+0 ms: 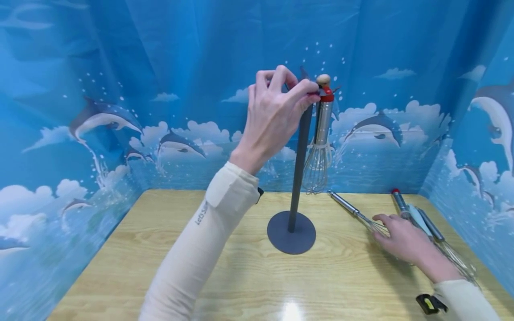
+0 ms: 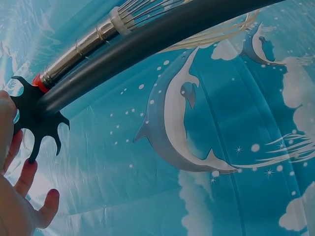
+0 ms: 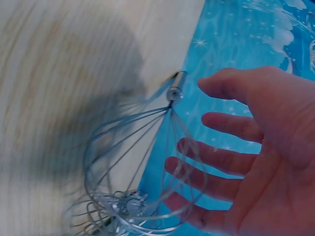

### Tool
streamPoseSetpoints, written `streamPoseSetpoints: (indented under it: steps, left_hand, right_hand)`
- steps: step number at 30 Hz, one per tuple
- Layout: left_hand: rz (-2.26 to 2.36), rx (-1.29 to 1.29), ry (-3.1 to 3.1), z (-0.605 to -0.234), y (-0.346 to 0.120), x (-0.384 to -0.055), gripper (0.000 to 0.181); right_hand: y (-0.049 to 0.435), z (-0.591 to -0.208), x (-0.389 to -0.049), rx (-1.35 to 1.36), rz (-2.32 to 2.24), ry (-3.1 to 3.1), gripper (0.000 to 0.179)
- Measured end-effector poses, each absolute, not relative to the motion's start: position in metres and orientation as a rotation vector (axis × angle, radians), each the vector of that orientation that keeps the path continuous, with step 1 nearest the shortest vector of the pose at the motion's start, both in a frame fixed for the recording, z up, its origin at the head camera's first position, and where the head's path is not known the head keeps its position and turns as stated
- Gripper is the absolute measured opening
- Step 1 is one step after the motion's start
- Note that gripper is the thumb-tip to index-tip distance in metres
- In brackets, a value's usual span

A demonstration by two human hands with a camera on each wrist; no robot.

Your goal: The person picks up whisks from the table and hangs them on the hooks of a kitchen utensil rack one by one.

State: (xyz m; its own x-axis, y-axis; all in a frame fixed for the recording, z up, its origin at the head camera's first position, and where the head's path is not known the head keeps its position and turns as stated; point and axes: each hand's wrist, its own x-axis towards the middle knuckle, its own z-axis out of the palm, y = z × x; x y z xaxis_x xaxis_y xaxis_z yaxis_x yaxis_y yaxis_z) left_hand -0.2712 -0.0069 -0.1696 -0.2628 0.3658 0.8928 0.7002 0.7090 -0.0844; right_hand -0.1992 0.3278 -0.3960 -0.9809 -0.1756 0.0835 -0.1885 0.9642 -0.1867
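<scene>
A dark stand [image 1: 297, 178] with a round base and a hooked top rack [image 2: 37, 110] stands upright on the table. Whisks hang from it; the clearest one, a red-topped metal whisk [image 1: 325, 118], is on its right side. My left hand [image 1: 277, 96] is at the rack, thumb and index finger pinching its edge beside the red top, other fingers raised. Over the table's right side, my right hand [image 1: 405, 238] has its fingers spread beside the wires of a metal whisk [image 1: 347, 205]. In the right wrist view, that hand's palm [image 3: 275, 162] holds nothing.
More utensils lie at the table's right edge: a red-ended whisk [image 1: 399, 203], a pale blue-green tool [image 1: 419, 218] and a dark-handled whisk [image 1: 431, 225]. A blue dolphin-print curtain [image 1: 225, 40] encloses the back and sides of the wooden table [image 1: 132, 267].
</scene>
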Motion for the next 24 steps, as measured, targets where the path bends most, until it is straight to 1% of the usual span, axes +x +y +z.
streamPoseSetpoints:
  steps: [6,14,20,24]
  left_hand:
    - [-0.402,-0.821,-1.898,-0.170,-0.004,-0.269,0.031]
    - [-0.385,-0.819,-1.897,-0.174,-0.001,-0.268,0.028]
    - [-0.503,-0.891,-1.868,-0.170,-0.016,-0.271,0.035]
    - [-0.602,-0.954,-1.866,-0.168,-0.027,-0.276,0.032]
  right_hand:
    - [0.333,-0.404,-0.203,0.296,0.250,-3.025,0.051]
    - [0.332,-0.409,-0.206,0.241,0.170,-3.055,0.054]
    - [0.333,-0.411,-0.207,0.229,0.138,-3.083,0.060]
    - [0.334,-0.411,-0.208,0.225,0.127,-3.083,0.061]
